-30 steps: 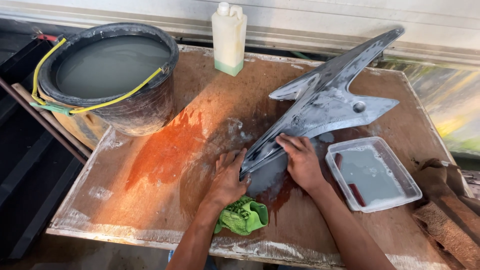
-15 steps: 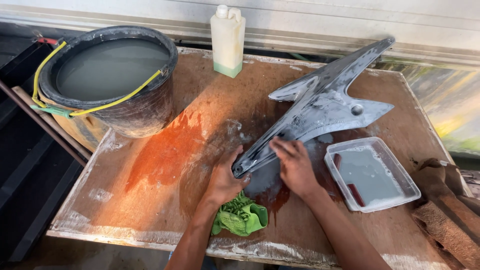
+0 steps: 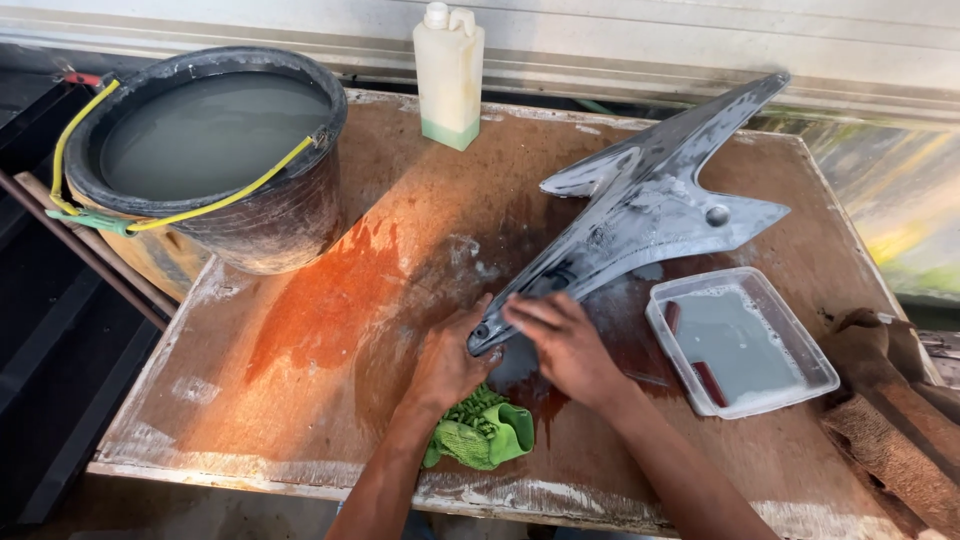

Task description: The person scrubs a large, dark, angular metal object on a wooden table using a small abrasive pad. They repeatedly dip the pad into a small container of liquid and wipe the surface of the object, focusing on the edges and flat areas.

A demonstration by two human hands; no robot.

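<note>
A wet wooden surface [image 3: 330,330] fills the frame, a black bucket [image 3: 205,160] of grey water at upper left. The long grey panel [image 3: 640,215] runs from centre up to upper right. Its lower tip lies under both hands: left hand [image 3: 450,360] cupping it, right hand [image 3: 565,345] flat on top, fingers extended. Green cloth [image 3: 480,432] sits below.

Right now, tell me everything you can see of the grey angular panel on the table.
The grey panel is a long, pointed, fairing-like piece, seemingly plastic, wet and streaked with pale residue. It has swept wing-like prongs and a small round hole. It lies diagonally on the wet wooden table, its narrow tip toward the person. The left hand grips that tip; the right hand presses flat on it.
</note>
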